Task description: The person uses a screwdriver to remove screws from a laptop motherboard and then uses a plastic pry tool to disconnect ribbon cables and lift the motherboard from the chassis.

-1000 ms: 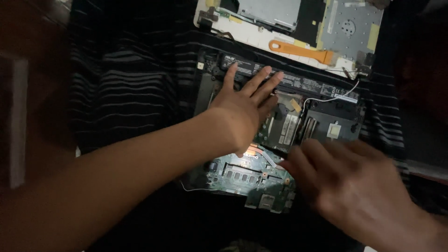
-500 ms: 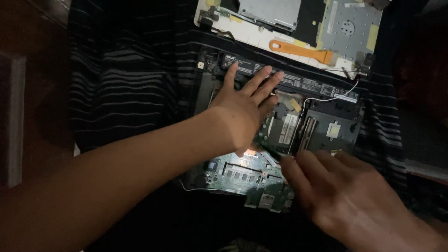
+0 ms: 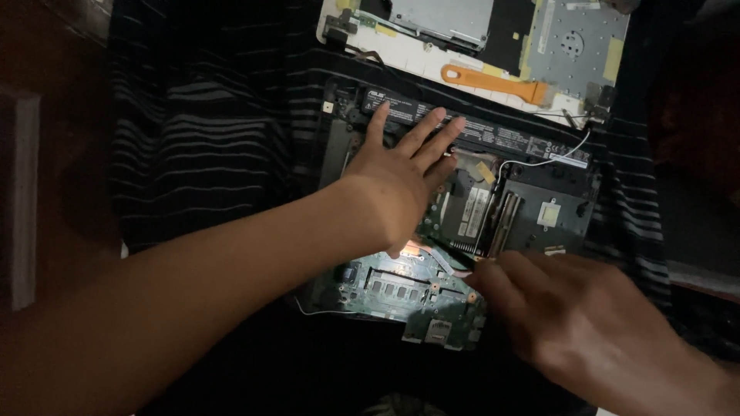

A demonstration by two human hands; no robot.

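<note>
An opened laptop base (image 3: pixel 539 192) lies on a dark striped cloth, its green circuit board (image 3: pixel 393 289) exposed at the near edge. My left hand (image 3: pixel 401 173) lies flat on the board's middle, fingers spread and pointing toward the long black battery (image 3: pixel 501 139) at the far edge. My right hand (image 3: pixel 586 323) hovers low over the near right part of the base, fingers loosely apart, fingertips touching the board's right edge; it holds nothing that I can see.
A white laptop cover (image 3: pixel 493 46) with metal plates lies beyond the base, with an orange pry tool (image 3: pixel 493 85) resting on it. The black striped cloth (image 3: pixel 208 131) covers the surface; dark wood shows at far left.
My right hand has shifted slightly left and toward the board's edge. My left hand has stayed flat in the same place.
</note>
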